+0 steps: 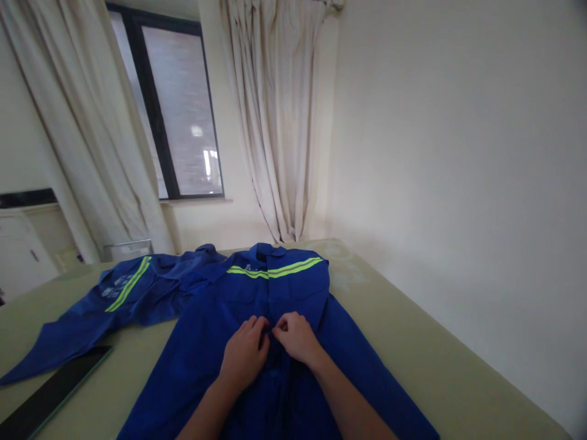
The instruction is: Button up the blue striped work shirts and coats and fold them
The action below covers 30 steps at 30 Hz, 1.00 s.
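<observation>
A dark blue work jacket (293, 290) with a yellow-green reflective stripe across the chest lies spread out, front up, its collar toward the far side. Both hands meet at its middle front opening, just below the chest. My left hand (246, 349) has its thumb and fingers curled together on the cloth edge. Close beside it, my right hand (296, 336) pinches the front edge from the other side. Any button between the fingertips is too small and dark to make out.
A second blue jacket (151, 287) lies crumpled at the left on the green surface (394, 330). A long black flat object (55, 391) is at the lower left. Behind are curtains (279, 122), a window (183, 110) and, at right, a plain wall (458, 153).
</observation>
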{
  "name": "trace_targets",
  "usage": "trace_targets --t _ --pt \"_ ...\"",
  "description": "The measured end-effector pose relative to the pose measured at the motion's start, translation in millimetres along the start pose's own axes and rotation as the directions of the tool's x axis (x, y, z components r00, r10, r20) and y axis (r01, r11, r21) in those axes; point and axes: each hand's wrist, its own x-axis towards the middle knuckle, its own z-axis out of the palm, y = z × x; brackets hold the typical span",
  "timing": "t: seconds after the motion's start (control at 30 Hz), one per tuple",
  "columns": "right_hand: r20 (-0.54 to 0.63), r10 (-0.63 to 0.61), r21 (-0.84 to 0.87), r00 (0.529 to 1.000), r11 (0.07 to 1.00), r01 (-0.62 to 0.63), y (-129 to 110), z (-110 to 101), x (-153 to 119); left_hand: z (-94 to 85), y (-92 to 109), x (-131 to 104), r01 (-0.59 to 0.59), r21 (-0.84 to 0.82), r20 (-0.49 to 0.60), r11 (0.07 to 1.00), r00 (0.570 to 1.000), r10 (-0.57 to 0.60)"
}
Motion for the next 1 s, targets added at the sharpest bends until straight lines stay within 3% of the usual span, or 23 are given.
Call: trace_targets --t 0.1,0.2,0.27,0.4,0.5,0.63,0.77,0.9,1.0 --pt "-0.025 0.085 0.213 0.996 0.974 -0.078 2.5 0.8 7.9 -0.8 -6.1 -5.1 -0.025 -0.164 0.042 0.986 0.999 0.032" --pt "0.007 0.085 0.268 0.996 0.96 -0.084 -2.4 3.7 6.7 -2.8 -9.9 -6.8 0.017 -0.234 0.069 0.972 0.998 -0.001" --pt "-0.006 0.03 0.23 1.0 0.973 -0.028 -7.3 5.6 0.0 -1.6 -10.8 -6.3 0.033 -0.248 0.075 0.968 0.997 -0.015" --pt "-0.075 -0.036 -0.025 0.997 0.999 0.034 -13.3 6.1 -15.5 2.1 -11.2 -6.0 0.041 -0.298 0.068 0.954 0.997 -0.022" --pt "0.0 -0.08 -0.049 0.997 0.996 0.08 -11.4 4.5 -19.3 2.1 -10.7 -7.2 0.059 -0.316 0.066 0.947 0.997 -0.04" --pt "0.074 -0.127 0.081 0.989 0.989 0.121 -7.3 3.6 -16.9 0.5 -9.5 -7.8 0.087 -0.33 0.081 0.94 0.995 -0.064" --pt "0.017 -0.102 0.23 0.995 0.969 0.095 -8.0 4.3 -13.7 -0.5 -8.0 -6.9 0.082 -0.348 0.073 0.934 0.995 -0.06" --pt "-0.056 -0.057 0.455 0.997 0.887 0.076 -8.2 7.1 -10.8 -3.0 -6.1 -6.2 0.063 -0.339 0.077 0.939 0.996 -0.039" --pt "-0.063 -0.069 0.498 0.996 0.862 0.091 -6.9 10.8 -10.4 -5.2 -4.7 -5.9 0.053 -0.297 0.077 0.953 0.997 -0.031"
